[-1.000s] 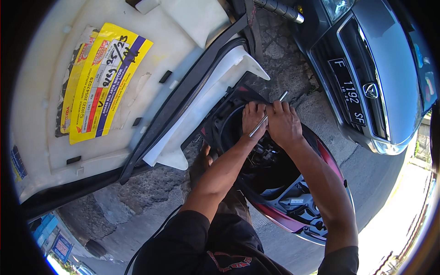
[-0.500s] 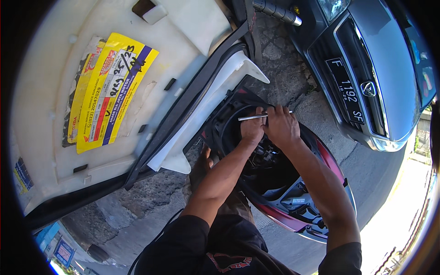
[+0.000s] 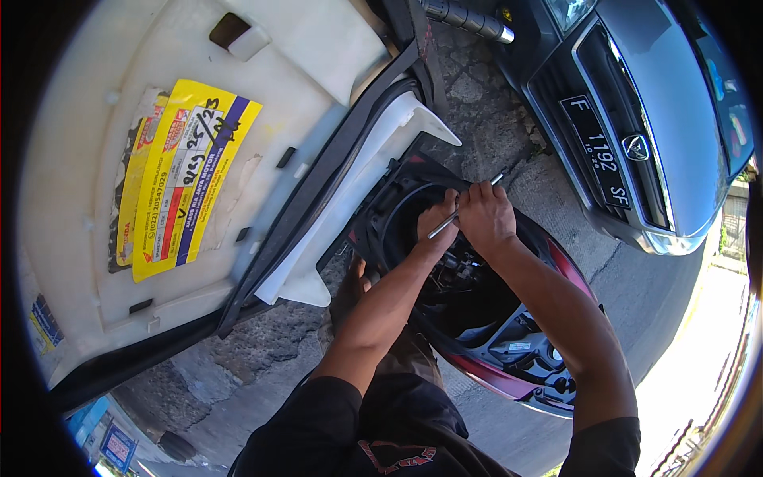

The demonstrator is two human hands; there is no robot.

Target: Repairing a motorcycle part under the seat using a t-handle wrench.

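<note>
My left hand (image 3: 439,222) and my right hand (image 3: 487,216) are closed side by side around a slim silver metal bar (image 3: 436,232). Its ends stick out past my fists, slanting from lower left to upper right. It resembles the crosspiece of a T-handle wrench, but whatever lies below my fists is hidden. Both hands are over the opened body of a red and black scooter (image 3: 568,269). Beneath my wrists, engine parts (image 3: 458,273) show inside the dark opening.
Close on the left stands a large whitish plastic panel (image 3: 286,87) with a black rim and a yellow sticker (image 3: 191,179). A grey-blue car (image 3: 664,95) is parked at upper right. A black handlebar grip (image 3: 465,17) juts in at the top. Rough pavement (image 3: 238,366) lies around.
The bar has turned counterclockwise from nearly level to a steep slant, with both hands still on it. My right hand has shifted slightly. The view has moved a little.
</note>
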